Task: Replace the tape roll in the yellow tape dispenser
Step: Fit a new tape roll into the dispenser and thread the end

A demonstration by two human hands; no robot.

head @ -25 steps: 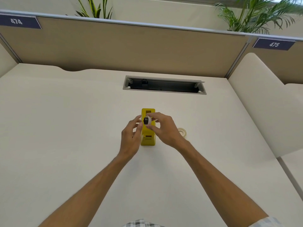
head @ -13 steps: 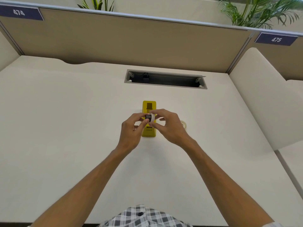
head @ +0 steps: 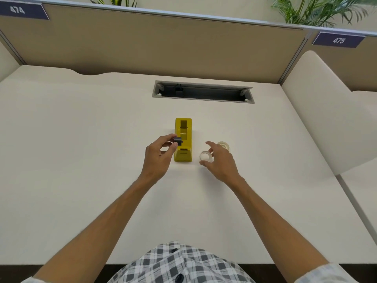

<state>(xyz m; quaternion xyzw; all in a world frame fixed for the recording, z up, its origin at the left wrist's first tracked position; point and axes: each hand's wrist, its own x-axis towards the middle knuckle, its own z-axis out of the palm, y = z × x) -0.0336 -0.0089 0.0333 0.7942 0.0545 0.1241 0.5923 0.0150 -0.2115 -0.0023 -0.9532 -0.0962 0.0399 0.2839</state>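
Note:
The yellow tape dispenser (head: 183, 156) stands at the middle of the desk, its roll bay empty. My left hand (head: 158, 158) is just left of it and pinches a dark grey spool hub (head: 178, 140) beside the bay. To the right of the dispenser a white empty tape core (head: 206, 156) lies on the desk. My right hand (head: 221, 162) hovers over it with fingers spread, thumb and fingertips close to the core. A fuller clear tape roll (head: 224, 144) lies on the desk just beyond that hand, partly hidden by the fingers.
A grey cable slot (head: 203, 92) is cut into the desk behind the dispenser. A tan partition (head: 155, 43) closes the back, and a cream side panel (head: 326, 111) rises on the right. The desk's front edge (head: 81, 262) is near my checked shirt.
My hands, together over the dispenser before, have separated. The left one kept the grey hub; the right one carried the white core to the desk on the right and opened.

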